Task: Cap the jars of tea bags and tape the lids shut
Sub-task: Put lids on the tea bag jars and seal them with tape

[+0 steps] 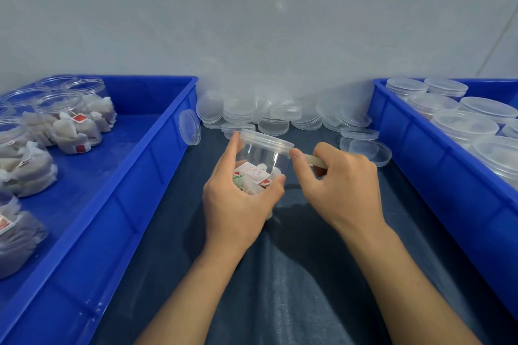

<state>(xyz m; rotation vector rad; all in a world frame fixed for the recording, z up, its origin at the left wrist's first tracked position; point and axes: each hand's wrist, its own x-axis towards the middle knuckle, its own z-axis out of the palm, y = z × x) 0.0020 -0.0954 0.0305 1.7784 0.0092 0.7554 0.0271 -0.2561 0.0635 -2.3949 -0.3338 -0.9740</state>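
A single wide-angle view is taken from head height, aimed forward and down over the desk (294, 274). The hands (280, 190) are seen close, mid-frame; a wall (252, 22) closes the far edge, where detail is perhaps softened.

You hold a clear, glossy plastic jar (262, 161) between glossy blue plastic bins (157, 148), over matt dark woven cloth (294, 274).

Two bare forearms and hands being shown

No sleeves, gloves, rings or watches are being worn on the left hand (238, 199) or the right hand (342, 187); both arms are being seen uncovered from the near edge, with fingernails being kept short.
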